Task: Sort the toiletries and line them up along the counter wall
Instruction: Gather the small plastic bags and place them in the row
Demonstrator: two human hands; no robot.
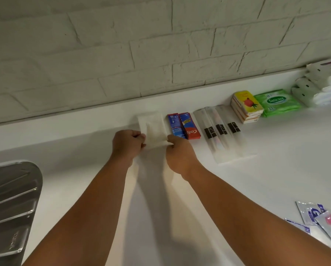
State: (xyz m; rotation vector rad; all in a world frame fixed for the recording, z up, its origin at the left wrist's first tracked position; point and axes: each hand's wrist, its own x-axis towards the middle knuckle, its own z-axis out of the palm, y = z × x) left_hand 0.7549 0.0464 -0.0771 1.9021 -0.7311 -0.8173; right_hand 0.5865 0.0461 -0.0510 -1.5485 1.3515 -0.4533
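A flat white packet (153, 127) lies on the white counter (84, 143) near the brick wall. My left hand (128, 144) pinches its near left corner and my right hand (180, 152) pinches its near right corner. To its right, in a row along the wall, lie two red and blue toothpaste boxes (183, 125), three clear wrapped toothbrushes (221, 131), a stack of yellow soap boxes (246, 107) and a green wipes pack (278, 102).
White packages (314, 85) are stacked at the far right by the wall. Several foil sachets (318, 215) lie loose at the lower right. A steel sink drainer (11, 208) fills the lower left. The white brick wall (141, 45) runs behind the counter.
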